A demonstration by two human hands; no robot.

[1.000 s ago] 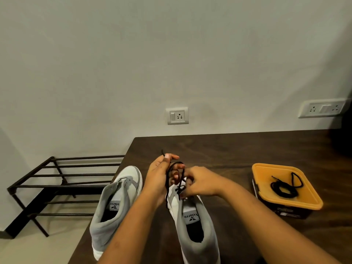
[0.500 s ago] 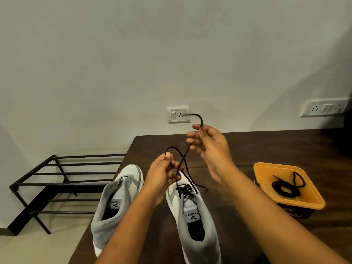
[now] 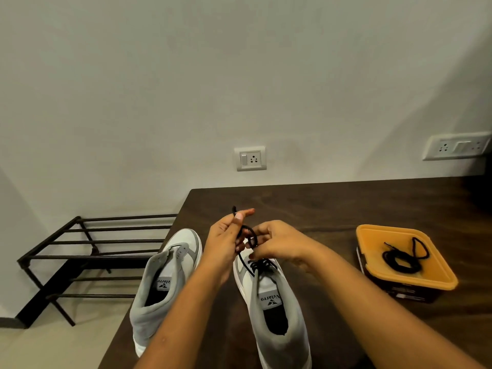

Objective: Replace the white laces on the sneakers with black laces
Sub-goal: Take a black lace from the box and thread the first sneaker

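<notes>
A person is lacing the right-hand sneaker (image 3: 274,296) on a dark wooden bench (image 3: 332,206), working a black lace (image 3: 249,239) through its far eyelets. The left hand (image 3: 226,243) is pinching one end of the lace between thumb and fingers, the tip poking up just past the thumb. The right hand (image 3: 277,242) is closing on a loop of the same lace just above the shoe's tongue, its fingers curled so tightly that the exact grip cannot be made out. The lace is already crossing the far eyelets; the near ones are not yet filled. The left-hand sneaker (image 3: 165,278) is standing just beside it with no lace visible in it. A second black lace (image 3: 402,259) is lying coiled in an orange tray (image 3: 436,278), well apart to the right.

The risk from here appears to be the loop twisting or knotting as it is drawn tight, or the two ends coming out uneven if one side is pulled harder. A slipped pinch could also let the end run back through an eyelet.
</notes>
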